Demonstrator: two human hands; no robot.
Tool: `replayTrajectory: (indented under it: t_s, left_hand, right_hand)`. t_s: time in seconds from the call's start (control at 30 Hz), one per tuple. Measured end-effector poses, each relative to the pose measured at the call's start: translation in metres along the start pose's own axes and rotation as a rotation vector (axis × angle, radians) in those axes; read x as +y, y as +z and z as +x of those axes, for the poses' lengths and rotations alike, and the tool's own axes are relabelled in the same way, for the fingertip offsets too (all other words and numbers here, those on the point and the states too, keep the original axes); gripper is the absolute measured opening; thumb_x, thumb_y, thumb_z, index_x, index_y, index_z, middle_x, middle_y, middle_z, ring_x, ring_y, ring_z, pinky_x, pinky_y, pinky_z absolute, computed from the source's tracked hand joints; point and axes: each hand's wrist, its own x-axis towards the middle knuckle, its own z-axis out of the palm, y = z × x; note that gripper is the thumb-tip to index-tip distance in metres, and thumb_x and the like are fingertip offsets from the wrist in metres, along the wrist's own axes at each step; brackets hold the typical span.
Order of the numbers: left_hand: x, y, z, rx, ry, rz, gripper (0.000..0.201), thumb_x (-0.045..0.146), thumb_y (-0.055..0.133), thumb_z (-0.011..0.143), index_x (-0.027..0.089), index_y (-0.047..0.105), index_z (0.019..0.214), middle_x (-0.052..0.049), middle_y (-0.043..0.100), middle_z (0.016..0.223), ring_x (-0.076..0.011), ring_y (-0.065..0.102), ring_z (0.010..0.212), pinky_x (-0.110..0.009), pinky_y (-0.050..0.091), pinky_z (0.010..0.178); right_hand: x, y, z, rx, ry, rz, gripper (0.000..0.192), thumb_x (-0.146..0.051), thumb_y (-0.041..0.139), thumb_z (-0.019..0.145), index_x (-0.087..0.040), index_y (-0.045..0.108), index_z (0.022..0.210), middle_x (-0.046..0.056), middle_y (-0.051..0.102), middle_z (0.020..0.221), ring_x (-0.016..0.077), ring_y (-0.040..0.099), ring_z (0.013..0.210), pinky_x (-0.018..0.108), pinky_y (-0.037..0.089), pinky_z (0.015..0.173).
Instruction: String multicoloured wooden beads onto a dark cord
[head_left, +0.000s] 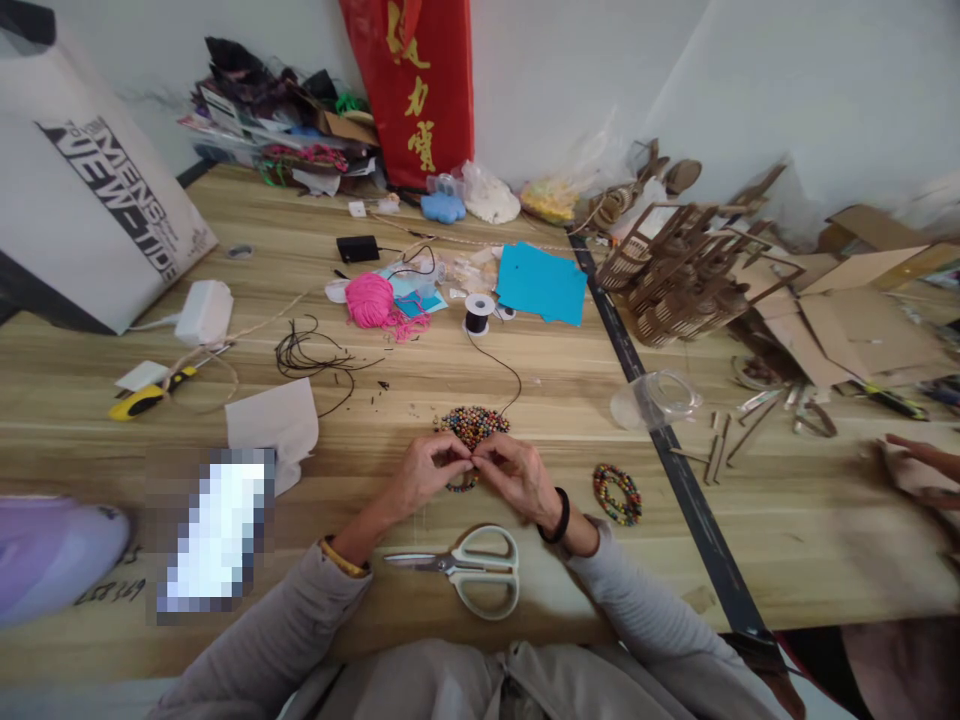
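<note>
Across the wood-grained tabletop [555,365], left hand [431,470] and right hand [519,474] are pinched fingertip to fingertip on a beaded strand [462,487], and loose beads [474,424] just beyond could be scattered by a knuckle's nudge.

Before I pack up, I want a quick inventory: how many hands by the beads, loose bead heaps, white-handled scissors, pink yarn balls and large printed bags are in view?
Hands: 2 (left hand, right hand)
Bead heap: 1
Scissors: 1
Pink yarn ball: 1
Printed bags: 2 (white bag, red bag)
Total: 7
</note>
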Motion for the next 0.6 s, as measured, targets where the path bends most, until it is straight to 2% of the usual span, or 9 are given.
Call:
replayTrajectory:
  t_s: [0.23,0.37,0.6]
  left_hand:
    - [0.0003,0.0025,-0.0001,0.013,-0.032,0.007,0.009,0.022,0.068,0.07,0.014,0.067,0.067,-0.004,0.064,0.066,-0.014,0.056,0.063,-0.024,0.043,0.062]
    - [0.0042,0.0012,-0.0006,0.025,-0.077,0.01,0.009,0.022,0.067,0.07,0.014,0.066,0.067,-0.002,0.063,0.065,-0.0132,0.055,0.061,-0.023,0.042,0.06]
    - [0.0021,-0.001,0.0003,0.024,-0.168,-0.115,0.015,0.027,0.068,0.071,0.013,0.063,0.068,-0.001,0.062,0.063,-0.0118,0.054,0.06,-0.022,0.042,0.058]
  right_hand:
    - [0.0004,0.0014,-0.001,0.003,0.057,0.026,0.021,-0.032,0.054,0.091,-0.016,0.061,0.079,0.001,0.063,0.068,0.0104,0.056,0.059,0.02,0.044,0.055]
    - [-0.0007,0.0017,-0.0018,0.002,0.06,0.044,0.016,-0.03,0.054,0.091,-0.017,0.061,0.085,0.001,0.064,0.072,0.0105,0.057,0.061,0.02,0.045,0.056]
    - [0.0031,0.0043,-0.0023,0.015,-0.032,0.015,0.009,-0.025,0.053,0.091,-0.017,0.058,0.09,0.004,0.063,0.08,0.0132,0.059,0.069,0.023,0.048,0.061]
